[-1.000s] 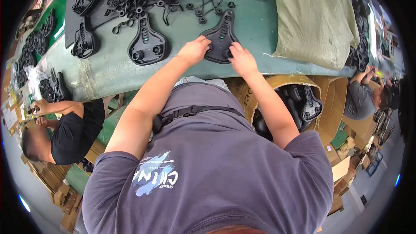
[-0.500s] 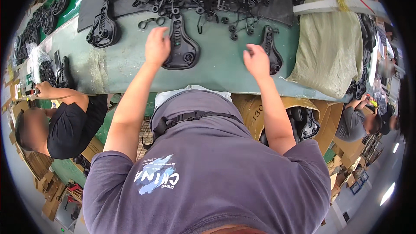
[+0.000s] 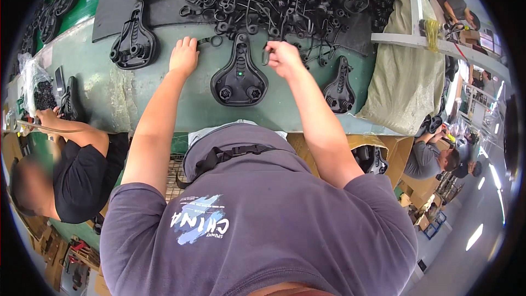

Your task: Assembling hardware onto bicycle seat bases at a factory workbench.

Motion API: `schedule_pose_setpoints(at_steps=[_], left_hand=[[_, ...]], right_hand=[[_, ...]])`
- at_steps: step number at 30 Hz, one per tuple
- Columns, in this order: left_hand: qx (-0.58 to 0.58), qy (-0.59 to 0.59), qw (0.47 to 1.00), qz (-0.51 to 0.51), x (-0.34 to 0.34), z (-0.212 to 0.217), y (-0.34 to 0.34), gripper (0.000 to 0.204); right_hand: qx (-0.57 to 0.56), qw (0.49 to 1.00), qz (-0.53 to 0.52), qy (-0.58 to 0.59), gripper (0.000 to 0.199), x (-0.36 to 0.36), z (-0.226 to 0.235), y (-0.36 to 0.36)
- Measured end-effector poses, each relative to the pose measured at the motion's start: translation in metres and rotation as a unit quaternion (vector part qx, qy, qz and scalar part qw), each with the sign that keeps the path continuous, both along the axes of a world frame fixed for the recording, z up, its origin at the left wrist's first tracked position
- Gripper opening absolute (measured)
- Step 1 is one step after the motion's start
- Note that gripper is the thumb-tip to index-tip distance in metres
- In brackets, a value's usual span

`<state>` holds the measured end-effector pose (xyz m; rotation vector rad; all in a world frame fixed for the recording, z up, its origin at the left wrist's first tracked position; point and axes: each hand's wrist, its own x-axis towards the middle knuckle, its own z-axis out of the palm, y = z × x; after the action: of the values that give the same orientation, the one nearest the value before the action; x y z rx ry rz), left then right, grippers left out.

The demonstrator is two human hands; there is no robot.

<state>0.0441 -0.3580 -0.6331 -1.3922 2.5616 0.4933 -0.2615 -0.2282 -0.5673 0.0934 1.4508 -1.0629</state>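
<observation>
In front of me a black bicycle saddle (image 3: 239, 79) lies underside up on the green tabletop, its narrow nose pointing away. My left hand (image 3: 184, 57) is closed at the left end of a thin black ringed piece (image 3: 212, 40), covering that end. To the right of the saddle's nose, my right hand (image 3: 284, 59) pinches a small dark looped rod piece (image 3: 266, 55); its full shape is hidden by the fingers. A second saddle (image 3: 339, 90) lies to the right, and another saddle (image 3: 133, 41) to the left.
A heap of black rods and ringed fittings (image 3: 263, 3) covers the dark mat (image 3: 164, 21) at the far side. A beige sack (image 3: 402, 85) and white frame bar (image 3: 408, 39) stand right. A cardboard box (image 3: 397, 156) sits below the edge. Co-workers (image 3: 79, 172) are seated on both sides.
My right hand has moved left, from beside the right saddle to the rods, and now pinches a looped piece. My left hand has left the middle saddle's side for the ringed piece.
</observation>
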Motion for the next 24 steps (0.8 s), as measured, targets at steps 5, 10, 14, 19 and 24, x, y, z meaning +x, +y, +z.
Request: schedule_pose_setpoints(at_steps=[5,10,14,19,24], left_hand=[[0.029,0.172,0.984,0.046,0.030,-0.017,0.036,0.038],[0.306,0.259,0.865,0.302,0.066,-0.029,0.087,0.042],[0.307,0.376,0.762,0.429,0.069,-0.018,0.125,0.051],[-0.057,0.175,0.955,0.234,0.072,-0.023,0.139,0.058],[0.015,0.170,0.927,0.335,0.077,-0.036,0.116,0.053]], right_hand=[[-0.066,0.984,0.076,0.145,0.010,-0.048,0.121,0.017],[-0.180,0.915,0.157,0.325,0.012,-0.098,0.191,0.069],[-0.188,0.873,0.190,0.408,0.013,-0.120,0.203,0.110],[-0.244,0.583,0.477,0.611,0.019,-0.113,0.122,0.155],[-0.202,0.493,0.592,0.605,0.022,-0.076,-0.021,0.185]])
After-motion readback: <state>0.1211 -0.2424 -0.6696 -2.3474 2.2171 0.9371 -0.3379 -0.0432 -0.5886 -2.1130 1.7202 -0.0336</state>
